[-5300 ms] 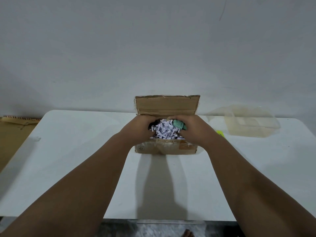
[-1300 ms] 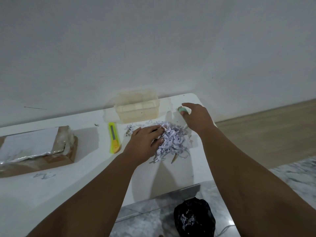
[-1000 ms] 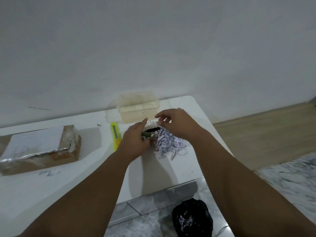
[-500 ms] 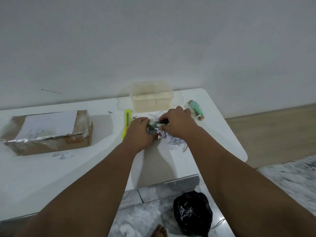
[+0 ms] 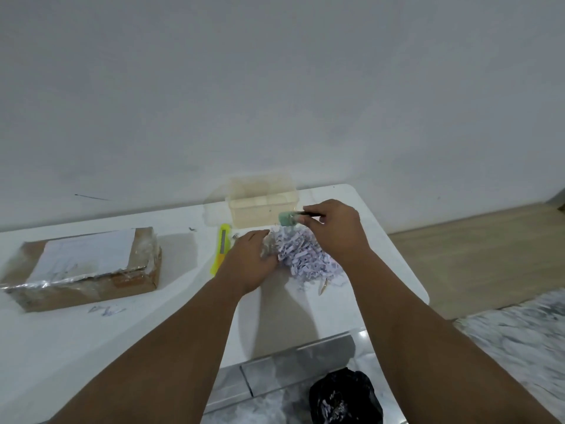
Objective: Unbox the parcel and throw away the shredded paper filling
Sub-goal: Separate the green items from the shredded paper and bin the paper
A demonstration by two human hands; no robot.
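Note:
A heap of white and lilac shredded paper (image 5: 305,260) lies on the white table (image 5: 171,319) near its right end. My right hand (image 5: 334,229) hovers above the heap's far side and pinches a small green bottle with a dark stem (image 5: 289,218), held sideways. My left hand (image 5: 249,261) rests at the heap's left edge, its fingers curled on a crumpled bit of clear wrapping (image 5: 266,249). The taped cardboard parcel box (image 5: 82,270) sits at the left of the table, its top lying flat.
A yellow utility knife (image 5: 221,249) lies just left of my left hand. A clear plastic container (image 5: 263,206) stands behind the heap by the wall. A black rubbish bag (image 5: 345,399) sits on the marble floor below the table's front edge. A few paper scraps (image 5: 105,310) lie before the box.
My right hand has lifted the small green bottle up and away from my left hand. The left hand stays at the heap's edge, keeping the clear wrapping.

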